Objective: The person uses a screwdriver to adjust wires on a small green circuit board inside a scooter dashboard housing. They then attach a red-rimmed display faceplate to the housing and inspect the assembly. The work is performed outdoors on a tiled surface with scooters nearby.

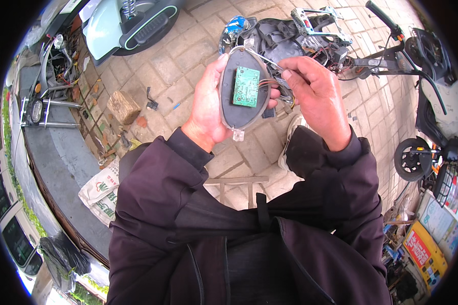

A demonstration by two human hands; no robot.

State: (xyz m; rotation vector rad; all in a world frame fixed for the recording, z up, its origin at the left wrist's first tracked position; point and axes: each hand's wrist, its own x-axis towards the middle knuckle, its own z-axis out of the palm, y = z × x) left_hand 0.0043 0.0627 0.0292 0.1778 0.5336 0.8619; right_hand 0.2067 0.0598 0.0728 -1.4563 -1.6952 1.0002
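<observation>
A person's left hand (pixel 206 104) is wrapped around a dark grey, oval plastic housing (pixel 245 115) with a pale rim, its fingertips showing past the far edge. The housing is held up in front of the person, above the paving, open side facing the camera. A green rectangular circuit board (pixel 247 86) sits in it, with thin reddish-brown wires (pixel 269 82) leaving toward the right. The right hand (pixel 315 91) has thumb and forefinger closed on one end of a slim, pale, rod-like piece (pixel 264 59), which slants to the housing's top. A small clear plastic piece (pixel 237 134) is at the housing's lower tip.

Beyond are a pile of black vehicle parts (pixel 280 40) and a pale mint scooter (pixel 101 31). At left, a white sack (pixel 101 192) carries green printed characters; at lower right, a yellow box (pixel 435 264) bears white characters on red.
</observation>
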